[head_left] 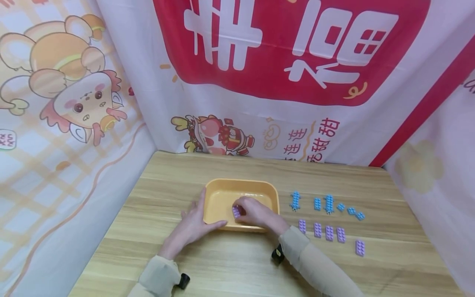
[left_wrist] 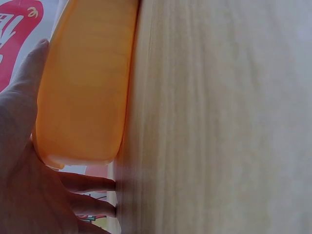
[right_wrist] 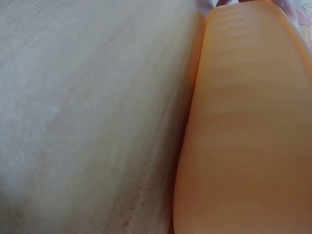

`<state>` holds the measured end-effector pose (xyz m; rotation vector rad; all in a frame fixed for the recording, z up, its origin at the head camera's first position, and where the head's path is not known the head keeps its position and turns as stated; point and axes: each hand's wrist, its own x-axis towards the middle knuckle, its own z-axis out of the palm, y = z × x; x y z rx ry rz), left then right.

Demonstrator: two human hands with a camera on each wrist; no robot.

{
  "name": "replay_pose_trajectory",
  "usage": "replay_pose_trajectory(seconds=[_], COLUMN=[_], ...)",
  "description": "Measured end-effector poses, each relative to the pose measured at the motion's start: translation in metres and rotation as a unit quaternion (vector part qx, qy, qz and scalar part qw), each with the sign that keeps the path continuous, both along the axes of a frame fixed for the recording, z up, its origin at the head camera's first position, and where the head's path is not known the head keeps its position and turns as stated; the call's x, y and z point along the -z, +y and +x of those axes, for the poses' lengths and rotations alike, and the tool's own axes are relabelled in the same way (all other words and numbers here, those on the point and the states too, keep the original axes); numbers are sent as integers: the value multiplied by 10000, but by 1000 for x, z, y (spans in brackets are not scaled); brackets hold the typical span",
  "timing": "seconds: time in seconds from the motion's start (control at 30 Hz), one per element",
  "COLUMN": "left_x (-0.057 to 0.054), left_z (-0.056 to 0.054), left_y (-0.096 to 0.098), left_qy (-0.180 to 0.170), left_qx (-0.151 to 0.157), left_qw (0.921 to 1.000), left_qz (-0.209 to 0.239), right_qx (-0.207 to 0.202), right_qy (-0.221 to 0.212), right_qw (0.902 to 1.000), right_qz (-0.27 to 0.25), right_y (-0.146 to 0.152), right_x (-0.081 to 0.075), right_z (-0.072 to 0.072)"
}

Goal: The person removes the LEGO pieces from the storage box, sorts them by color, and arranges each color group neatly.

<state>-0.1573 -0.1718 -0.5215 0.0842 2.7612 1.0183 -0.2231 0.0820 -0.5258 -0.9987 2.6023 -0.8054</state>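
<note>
A yellow plastic tray (head_left: pixel 274 198) stands on the wooden table, and its front wall (left_wrist: pixel 87 83) fills part of the left wrist view. My left hand (head_left: pixel 191 227) rests against the tray's left end, its thumb along the front rim and its fingers fairly straight. In the left wrist view, some fingertips (left_wrist: pixel 105 184) reach down to the table. Over the tray's inside, my right hand (head_left: pixel 254 212) pinches a purple building brick (head_left: pixel 236 212) between thumb and fingers. Whether the brick touches the tray floor, I cannot tell. The right wrist view shows the tray's outer wall (right_wrist: pixel 243 122).
Right of the tray, several purple bricks (head_left: pixel 329 233) lie in a row, the leftmost beside my right sleeve. Behind them are blue bricks (head_left: pixel 317 203) and longer blue pieces (head_left: pixel 328 204). A printed cloth (head_left: pixel 259 107) hangs at the table's back edge.
</note>
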Motion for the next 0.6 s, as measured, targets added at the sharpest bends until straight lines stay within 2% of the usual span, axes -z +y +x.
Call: replay_pose_trajectory(seconds=[0.1,0.27,0.37,0.6], left_x=[0,-1,-3,-3], left_z=[1,1,2,3], left_y=[0,1,1,1], left_qy=[-9,12,10,-14], left_qx=[13,37,30,4], left_qw=[10000,10000,10000,9999], left_qz=[-27,-87,-95,-127], right_qx=[190,397,547,803], right_qy=[-142,177,253,-8], right_qw=[9996,9987,9981,9958], right_qz=[135,251,99,-449], right_y=[1,9,17,35], right_x=[-9,-17,-22,-32], right_z=[5,9,9,13])
